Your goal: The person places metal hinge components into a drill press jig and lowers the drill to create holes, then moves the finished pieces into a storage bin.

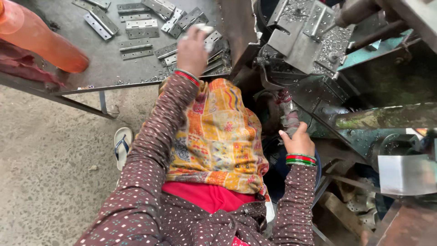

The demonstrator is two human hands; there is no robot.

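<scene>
1. My dotted brown sleeves (pixel 136 191) fill the bottom of the view, with a patchwork scarf (pixel 218 136) draped between them over red cloth (pixel 205 196).
2. My right hand (pixel 298 142) sits low beside the machine (pixel 346 68), with red and green bangles (pixel 300 159) at the wrist. It is curled around a cloth-wrapped lever (pixel 287 114), thumb pointing up along it, fingers closed on the far side.
3. My left hand (pixel 192 50) reaches up and away to the bench (pixel 104 64), more bangles at that wrist. It is seen from the back, fingers bent down onto the pile of hinges (pixel 214 50). A pale hinge end (pixel 204 29) shows just past my knuckles, blurred; I cannot tell whether my fingers have closed on it or only rest on it.
4. The hinges lie scattered flat across the grey bench top, some open, some stacked, the thickest heap right under and beside my left hand at the bench's right edge, next to the machine.
5. Metal shavings (pixel 332 43) cover the machine's steel block.
6. An orange sleeve (pixel 41 38) of another person rests at the bench's left end.
7. Below the bench, a sandal (pixel 122 146) stands on the concrete floor (pixel 45 159).
</scene>
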